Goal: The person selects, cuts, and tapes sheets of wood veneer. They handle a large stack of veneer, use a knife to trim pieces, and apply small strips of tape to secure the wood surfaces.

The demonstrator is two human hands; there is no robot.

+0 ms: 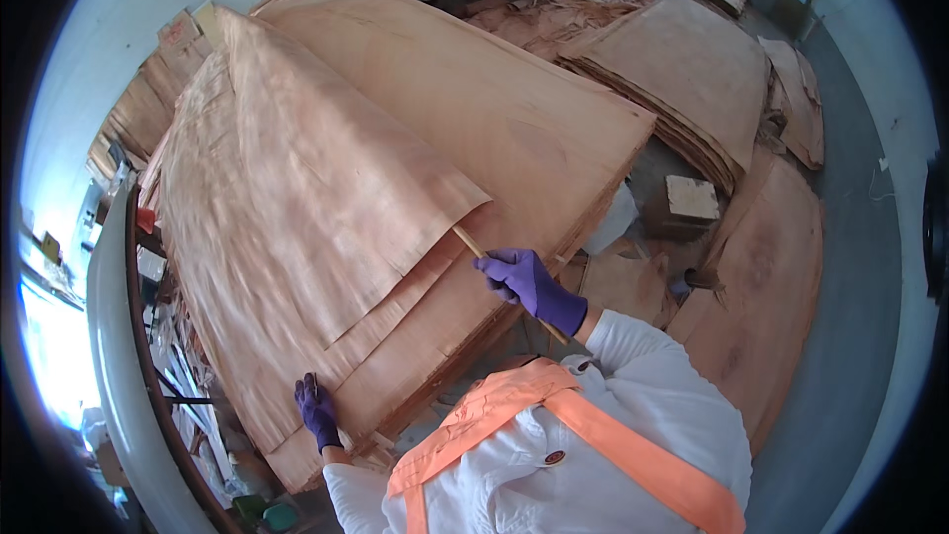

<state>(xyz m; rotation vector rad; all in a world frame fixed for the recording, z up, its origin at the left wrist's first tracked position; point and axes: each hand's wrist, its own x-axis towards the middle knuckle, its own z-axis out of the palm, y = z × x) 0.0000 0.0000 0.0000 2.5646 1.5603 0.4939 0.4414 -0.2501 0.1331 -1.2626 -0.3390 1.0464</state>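
A tall stack of thin wood veneer sheets point(474, 79) lies in front of me. Across its left part spreads a loose, rippled veneer sheet point(297, 178), its right corner lifted off the stack. My right hand point(530, 287), in a purple glove, is closed around a thin wooden stick point(467, 239). The stick's far tip reaches under the lifted corner; its other end points back toward my body. My left hand point(316, 412), also gloved in purple, rests on the veneer near the front left corner, fingers outstretched and apart. Its palm is hidden.
Another veneer stack point(682, 69) stands at the far right, with a block point(692, 198) near it. Large sheets point(761, 287) lean along the right. A pale curved rail point(119, 336) runs at the left. Scraps of veneer point(534, 20) lie beyond the stack.
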